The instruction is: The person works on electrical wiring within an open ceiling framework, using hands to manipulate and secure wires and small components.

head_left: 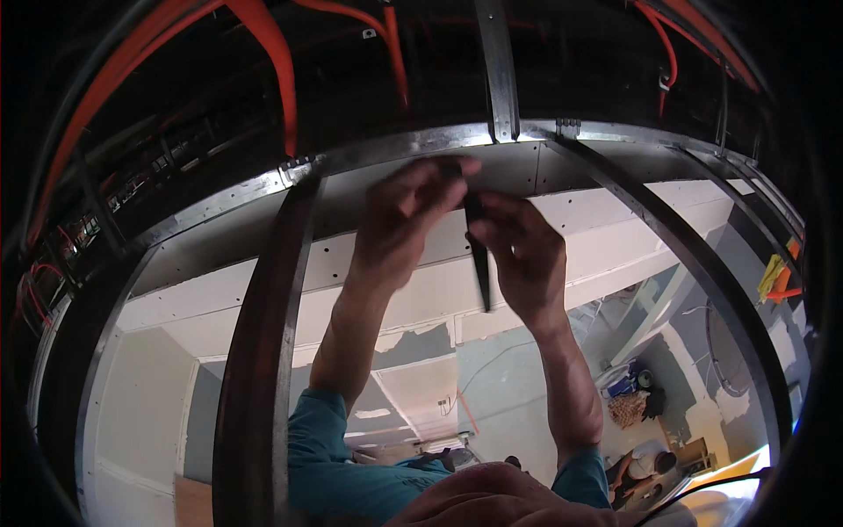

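Black slim tool clenched in right hand grip | left hand fingertips on its top, grasp unclear | under metal ceiling track

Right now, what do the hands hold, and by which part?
The right hand holds a thin dark tool by its upper part. The left hand touches its top end; its grip is blurred.

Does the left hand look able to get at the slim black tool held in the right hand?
Probably yes: the left hand is raised beside the right hand, close to the upper end of the slim black tool, with nothing between them.
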